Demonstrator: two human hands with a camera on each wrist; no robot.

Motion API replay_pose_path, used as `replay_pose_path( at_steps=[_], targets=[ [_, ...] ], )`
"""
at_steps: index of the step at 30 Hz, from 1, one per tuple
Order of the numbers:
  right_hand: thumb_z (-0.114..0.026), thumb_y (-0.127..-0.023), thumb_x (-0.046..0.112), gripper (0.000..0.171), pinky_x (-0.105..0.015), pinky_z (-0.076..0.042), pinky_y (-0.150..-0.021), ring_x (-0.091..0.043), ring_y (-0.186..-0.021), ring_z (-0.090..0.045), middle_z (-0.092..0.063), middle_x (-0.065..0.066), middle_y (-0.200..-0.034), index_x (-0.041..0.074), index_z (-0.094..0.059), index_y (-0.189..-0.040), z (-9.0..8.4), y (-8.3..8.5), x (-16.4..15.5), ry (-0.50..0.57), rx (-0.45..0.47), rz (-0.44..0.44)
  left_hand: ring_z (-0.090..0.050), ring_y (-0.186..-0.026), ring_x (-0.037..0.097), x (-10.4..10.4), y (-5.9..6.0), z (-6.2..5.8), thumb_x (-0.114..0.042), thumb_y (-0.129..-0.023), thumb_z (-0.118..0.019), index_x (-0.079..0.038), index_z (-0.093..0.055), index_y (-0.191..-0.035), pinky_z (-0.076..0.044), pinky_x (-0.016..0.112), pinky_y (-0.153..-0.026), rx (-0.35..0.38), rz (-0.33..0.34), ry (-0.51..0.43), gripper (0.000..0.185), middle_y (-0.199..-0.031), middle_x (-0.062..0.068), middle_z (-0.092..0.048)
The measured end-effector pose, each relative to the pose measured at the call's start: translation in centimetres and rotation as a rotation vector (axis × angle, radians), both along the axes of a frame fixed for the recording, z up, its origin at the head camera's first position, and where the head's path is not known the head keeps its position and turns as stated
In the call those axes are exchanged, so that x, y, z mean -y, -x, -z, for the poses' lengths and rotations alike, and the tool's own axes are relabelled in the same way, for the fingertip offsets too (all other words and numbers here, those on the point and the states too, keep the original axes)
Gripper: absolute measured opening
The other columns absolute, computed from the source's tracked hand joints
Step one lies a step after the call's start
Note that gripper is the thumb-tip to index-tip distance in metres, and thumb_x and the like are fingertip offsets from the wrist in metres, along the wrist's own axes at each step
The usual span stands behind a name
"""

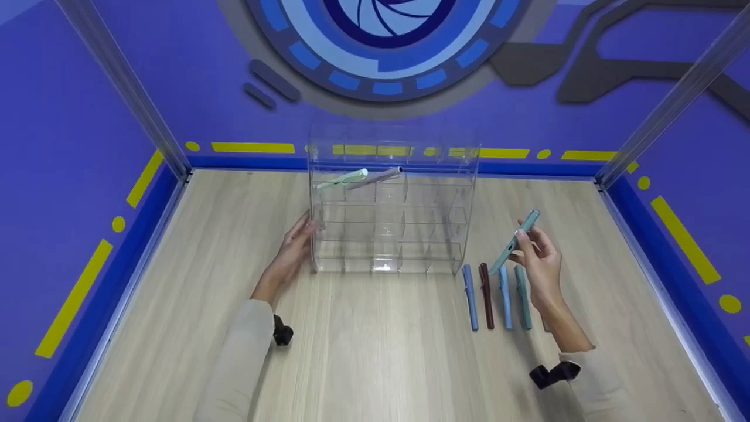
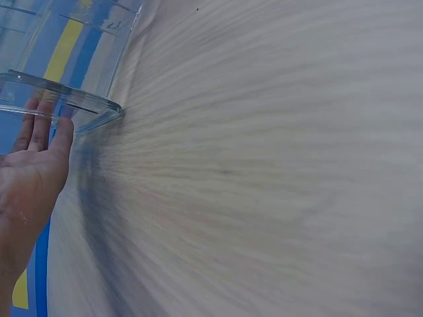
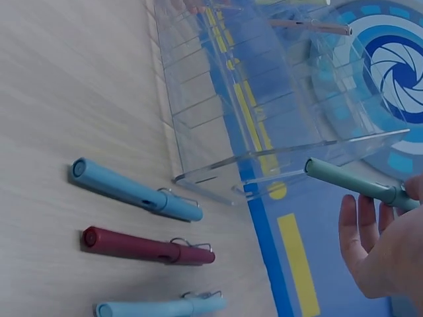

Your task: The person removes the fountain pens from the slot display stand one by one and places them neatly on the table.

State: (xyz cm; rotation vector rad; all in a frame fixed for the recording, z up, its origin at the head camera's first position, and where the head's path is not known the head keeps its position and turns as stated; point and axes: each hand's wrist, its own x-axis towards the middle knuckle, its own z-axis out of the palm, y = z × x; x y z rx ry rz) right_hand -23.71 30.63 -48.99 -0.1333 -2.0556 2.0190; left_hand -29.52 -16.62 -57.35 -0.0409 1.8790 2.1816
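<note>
Sleeves of a light cloth come nearest, with black devices at the wrists. Just ahead, pens lie side by side: blue, dark red, light blue and green, plus one mostly hidden by the right wrist. Above that row the right hand pinches a teal pen between thumb and fingers, its lower end free and pointing down toward the pens. That hold looks sound; keeping it light and lifting the lower end well clear of the row would avoid knocking them. The left hand, fingers extended and apart from the thumb, rests at the left side of the clear organiser; light pressure there should steady it without sliding it. A pale green pen and a greyish one lie slanted in its upper left part, though the transparent dividers make their exact compartments hard to tell. The pale wood-grain table runs back to a blue-purple wall with yellow dashes and a large ring motif, metal posts standing at the corners.
</note>
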Motion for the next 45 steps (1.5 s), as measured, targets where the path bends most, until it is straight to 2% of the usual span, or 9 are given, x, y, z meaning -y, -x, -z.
replay_pose_path(
  at_steps=[5,14,21,29,37,41,45],
  targets=[
    [-0.057,-0.106,0.025,0.039,-0.022,-0.061,-0.080,-0.008,-0.094,-0.064,-0.057,0.001,-0.108,0.006,-0.057,-0.141,0.5,-0.4,-1.1,-0.017,0.027,-0.020,-0.022,-0.158,0.034,0.0,-0.1,0.1,-0.048,-0.109,-0.044,-0.024,-0.014,-0.166,-0.020,0.050,-0.129,-0.002,-0.010,0.023,0.069,-0.171,0.011,-0.019],
    [-0.059,-0.105,0.018,0.030,-0.021,-0.060,-0.074,-0.007,-0.091,-0.066,-0.063,0.003,-0.103,0.007,-0.063,-0.132,1.2,-1.1,-3.0,-0.032,0.031,0.008,-0.021,-0.159,0.029,-0.1,-0.2,0.1,-0.047,-0.108,-0.045,-0.022,-0.015,-0.166,-0.021,0.048,-0.129,-0.026,-0.012,0.011,0.070,-0.170,0.010,-0.024],
    [-0.062,-0.103,0.017,0.034,-0.018,-0.058,-0.070,-0.004,-0.085,-0.064,-0.062,0.008,-0.096,-0.004,-0.059,-0.130,1.5,-0.5,-3.8,-0.063,0.074,0.060,-0.021,-0.159,0.027,0.0,0.1,0.2,-0.052,-0.106,-0.047,-0.024,-0.016,-0.165,-0.021,0.047,-0.130,-0.013,-0.020,0.022,0.073,-0.168,0.008,-0.028],
    [-0.065,-0.101,0.023,0.033,-0.017,-0.058,-0.068,-0.003,-0.086,-0.066,-0.063,0.010,-0.096,0.002,-0.063,-0.126,2.0,-0.3,-5.1,-0.151,0.140,0.068,-0.020,-0.159,0.026,0.0,0.2,-0.1,-0.057,-0.105,-0.045,-0.027,-0.015,-0.165,-0.018,0.047,-0.130,-0.001,-0.005,0.021,0.074,-0.168,0.008,-0.029],
    [-0.066,-0.101,0.023,0.048,-0.020,-0.062,-0.071,0.000,-0.085,-0.068,-0.062,0.007,-0.100,-0.009,-0.057,-0.134,1.5,-0.2,-6.3,-0.239,0.155,-0.007,-0.026,-0.157,0.028,0.0,0.2,-0.2,-0.049,-0.108,-0.044,-0.023,-0.017,-0.165,-0.021,0.046,-0.130,-0.025,-0.026,-0.004,0.069,-0.167,0.011,-0.032],
    [-0.066,-0.101,0.022,0.052,-0.017,-0.061,-0.072,0.004,-0.084,-0.067,-0.062,0.014,-0.098,-0.006,-0.052,-0.143,1.5,-0.5,-7.1,-0.325,0.203,-0.031,-0.025,-0.158,0.028,-0.1,0.2,-0.1,-0.046,-0.109,-0.043,-0.021,-0.016,-0.166,-0.021,0.047,-0.130,-0.031,-0.007,-0.008,0.067,-0.168,0.012,-0.028],
    [-0.065,-0.102,0.024,0.056,-0.016,-0.060,-0.073,0.007,-0.085,-0.065,-0.060,0.018,-0.098,-0.003,-0.049,-0.148,1.7,-0.8,-7.8,-0.381,0.244,-0.074,-0.025,-0.157,0.030,0.0,0.1,0.0,-0.045,-0.110,-0.042,-0.019,-0.015,-0.166,-0.021,0.048,-0.129,-0.042,-0.015,-0.001,0.067,-0.167,0.014,-0.030]
  ],
)
